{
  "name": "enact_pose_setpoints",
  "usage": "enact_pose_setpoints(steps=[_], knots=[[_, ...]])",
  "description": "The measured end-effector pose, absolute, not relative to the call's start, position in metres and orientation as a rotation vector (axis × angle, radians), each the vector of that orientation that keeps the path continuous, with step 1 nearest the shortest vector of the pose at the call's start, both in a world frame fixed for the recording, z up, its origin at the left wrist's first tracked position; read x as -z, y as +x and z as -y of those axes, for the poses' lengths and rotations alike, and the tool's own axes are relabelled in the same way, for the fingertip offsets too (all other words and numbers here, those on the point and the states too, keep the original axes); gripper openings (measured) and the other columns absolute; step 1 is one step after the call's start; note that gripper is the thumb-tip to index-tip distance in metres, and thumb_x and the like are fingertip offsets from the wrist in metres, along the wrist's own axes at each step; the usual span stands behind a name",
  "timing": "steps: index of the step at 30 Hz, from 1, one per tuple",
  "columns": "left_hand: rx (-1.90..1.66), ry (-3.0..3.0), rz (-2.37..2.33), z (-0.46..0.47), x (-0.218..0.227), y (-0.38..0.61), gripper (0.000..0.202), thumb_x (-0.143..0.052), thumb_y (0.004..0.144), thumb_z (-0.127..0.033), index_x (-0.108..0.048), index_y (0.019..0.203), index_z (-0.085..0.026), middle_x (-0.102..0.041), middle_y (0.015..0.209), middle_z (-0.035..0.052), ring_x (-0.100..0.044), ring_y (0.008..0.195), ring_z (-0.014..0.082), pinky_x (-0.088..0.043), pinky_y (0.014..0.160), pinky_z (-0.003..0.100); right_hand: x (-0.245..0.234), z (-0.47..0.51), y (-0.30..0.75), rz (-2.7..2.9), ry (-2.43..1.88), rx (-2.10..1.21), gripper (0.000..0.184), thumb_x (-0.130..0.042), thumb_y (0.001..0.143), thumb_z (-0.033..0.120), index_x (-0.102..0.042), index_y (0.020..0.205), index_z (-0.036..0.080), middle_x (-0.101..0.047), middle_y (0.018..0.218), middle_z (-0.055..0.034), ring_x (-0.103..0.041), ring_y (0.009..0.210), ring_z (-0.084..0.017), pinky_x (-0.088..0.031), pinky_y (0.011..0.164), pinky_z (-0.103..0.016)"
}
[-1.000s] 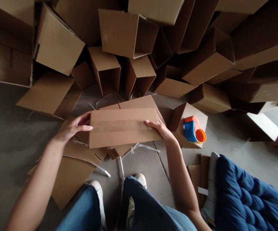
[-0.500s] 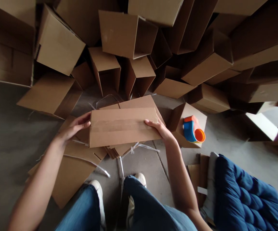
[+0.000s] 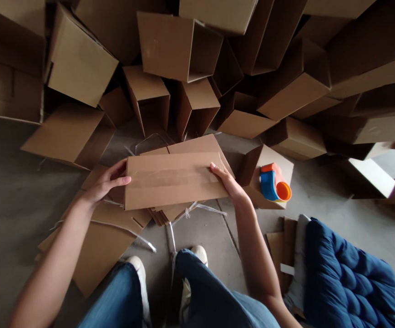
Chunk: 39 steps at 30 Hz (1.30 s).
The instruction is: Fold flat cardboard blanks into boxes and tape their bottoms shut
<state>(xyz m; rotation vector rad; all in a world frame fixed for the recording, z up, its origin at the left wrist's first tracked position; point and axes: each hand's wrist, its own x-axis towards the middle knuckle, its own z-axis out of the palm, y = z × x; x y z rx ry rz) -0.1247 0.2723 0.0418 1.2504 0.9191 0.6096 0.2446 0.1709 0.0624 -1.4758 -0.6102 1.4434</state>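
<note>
Between my hands is a cardboard box [image 3: 170, 191], its long face turned up with a strip of clear tape along the middle. My left hand [image 3: 110, 182] grips its left end, thumb over the top edge and fingers behind. On the right end, my right hand [image 3: 230, 182] has its thumb on the taped face, its other fingers mostly hidden. Underneath lies a stack of flat cardboard sheets [image 3: 197, 145], with loose clear strapping [image 3: 211, 209] around it. A blue and orange tape dispenser [image 3: 269, 183] rests on a box [image 3: 282, 161] to the right.
Several open cardboard boxes [image 3: 165, 45] are piled across the far side. More flat cardboard [image 3: 98, 255] lies on the floor by my left foot. A dark blue tufted cushion [image 3: 351, 273] sits at the lower right. Loose strapping trails near my shoes [image 3: 139, 273].
My left hand and the box's left end have shifted very slightly left. The right thumb has moved a little up and right on the taped face. Both hands keep their hold.
</note>
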Motion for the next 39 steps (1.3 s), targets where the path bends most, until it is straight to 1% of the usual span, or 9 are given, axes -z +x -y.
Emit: enact_pose_setpoints(steps=[5,9,18,23,27,32,36,37,39], knots=[[-0.616,1.224,-0.991,-0.276,-0.046,-0.122,0.068,-0.088,0.07,-0.04,-0.07,0.133,-0.021,-0.076,0.131,0.007,-0.064,0.128,0.0355,-0.049,0.109,0.045,-0.065,-0.173,0.243,0.597,-1.452,-1.451,0.079,-0.083,0.076,0.053,-0.053,0.148,0.038,-0.077,0.12,0.0003,-0.074,0.107,-0.027,-0.063,0.091,-0.041],[-0.619,1.215,-0.997,-0.279,-0.046,-0.122,0.062,-0.089,0.067,-0.038,-0.074,0.126,-0.023,-0.078,0.124,0.0047,-0.064,0.127,0.0345,-0.049,0.106,0.042,-0.07,-0.173,0.241,0.618,-1.475,-1.436,0.079,-0.083,0.075,0.051,-0.054,0.147,0.039,-0.077,0.118,0.001,-0.074,0.104,-0.026,-0.062,0.084,-0.036],[-0.71,1.128,-0.997,-0.272,-0.041,-0.116,0.065,-0.09,0.065,-0.043,-0.075,0.123,-0.02,-0.078,0.125,0.0084,-0.066,0.122,0.0336,-0.051,0.096,0.035,-0.065,-0.173,0.241,0.581,-1.444,-1.433,0.076,-0.084,0.073,0.054,-0.057,0.142,0.038,-0.076,0.119,0.0004,-0.072,0.109,-0.029,-0.062,0.093,-0.043],[-0.729,1.113,-1.042,-0.27,-0.045,-0.112,0.06,-0.091,0.058,-0.044,-0.077,0.114,-0.025,-0.079,0.119,0.0073,-0.066,0.123,0.035,-0.052,0.098,0.038,-0.066,-0.172,0.241,0.566,-1.452,-1.443,0.08,-0.083,0.073,0.054,-0.054,0.146,0.038,-0.076,0.123,0.0001,-0.071,0.115,-0.03,-0.062,0.096,-0.045],[-0.714,1.168,-1.068,-0.269,-0.049,-0.112,0.055,-0.086,0.065,-0.046,-0.075,0.116,-0.027,-0.078,0.121,0.0077,-0.065,0.125,0.0373,-0.053,0.099,0.043,-0.067,-0.172,0.241,0.584,-1.461,-1.449,0.082,-0.081,0.075,0.055,-0.05,0.15,0.038,-0.075,0.128,-0.0012,-0.072,0.115,-0.031,-0.061,0.1,-0.048],[-0.73,1.212,-1.07,-0.266,-0.044,-0.102,0.064,-0.082,0.07,-0.06,-0.069,0.121,-0.023,-0.077,0.122,0.0104,-0.068,0.118,0.0351,-0.054,0.092,0.038,-0.068,-0.172,0.24,0.619,-1.482,-1.434,0.087,-0.079,0.077,0.057,-0.046,0.155,0.039,-0.073,0.132,-0.0014,-0.071,0.12,-0.033,-0.058,0.107,-0.052],[-0.851,1.011,-1.096,-0.26,-0.025,-0.095,0.084,-0.052,0.085,-0.083,-0.054,0.146,-0.025,-0.079,0.117,0.0086,-0.071,0.113,0.0324,-0.056,0.093,0.043,-0.072,-0.164,0.244,0.712,-1.484,-1.438,0.086,-0.077,0.083,0.056,-0.04,0.159,0.042,-0.07,0.138,0.0011,-0.067,0.127,-0.031,-0.053,0.113,-0.05],[-0.821,0.975,-1.101,-0.259,-0.018,-0.097,0.087,-0.046,0.085,-0.086,-0.055,0.146,-0.024,-0.08,0.111,0.0084,-0.073,0.109,0.0334,-0.057,0.091,0.044,-0.073,-0.161,0.246,0.743,-1.487,-1.439,0.085,-0.077,0.084,0.056,-0.039,0.159,0.043,-0.069,0.14,0.0018,-0.066,0.129,-0.03,-0.052,0.114,-0.049],[-0.644,0.989,-1.098,-0.257,-0.005,-0.104,0.088,-0.047,0.081,-0.09,-0.068,0.131,-0.02,-0.082,0.095,0.0091,-0.075,0.097,0.0362,-0.058,0.081,0.045,-0.074,-0.154,0.248,0.824,-1.475,-1.452,0.083,-0.076,0.086,0.056,-0.039,0.16,0.044,-0.067,0.144,0.0024,-0.062,0.134,-0.029,-0.049,0.117,-0.048]])
